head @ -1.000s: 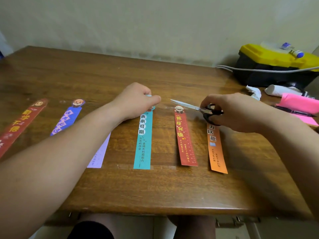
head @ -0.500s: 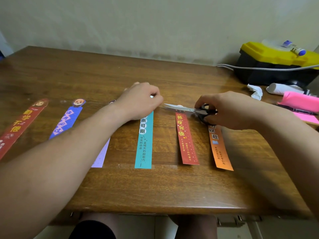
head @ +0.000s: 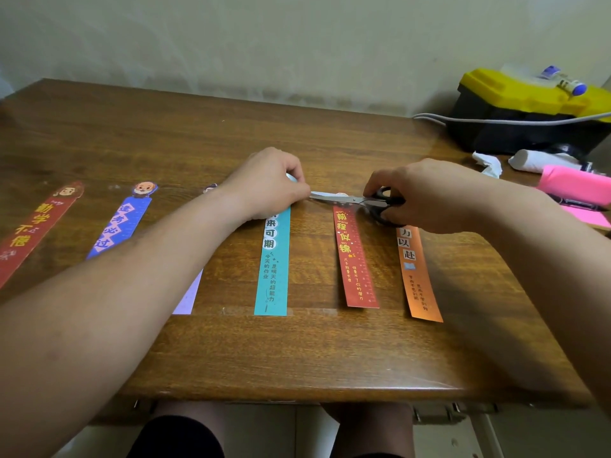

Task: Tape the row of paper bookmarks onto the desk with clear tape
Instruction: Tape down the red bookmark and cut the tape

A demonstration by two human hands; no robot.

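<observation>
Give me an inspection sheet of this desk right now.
Surface: wooden desk, glossy.
Job's things: six bookmarks in a row: dark red, blue, lilac (mostly under the left arm), teal, red, orange; clear tape strip at the teal one's near end.
Clutter: black-and-yellow toolbox with a bottle on top, tissue, white roll, pink paper, far right.
Hands: left hand grips a pale thing, likely the tape roll, atop the teal bookmark; right hand holds the scissors, blades pointing at it.
Cables: grey cable across the toolbox.
Surroundings: pale wall; knees below the desk edge.
</observation>
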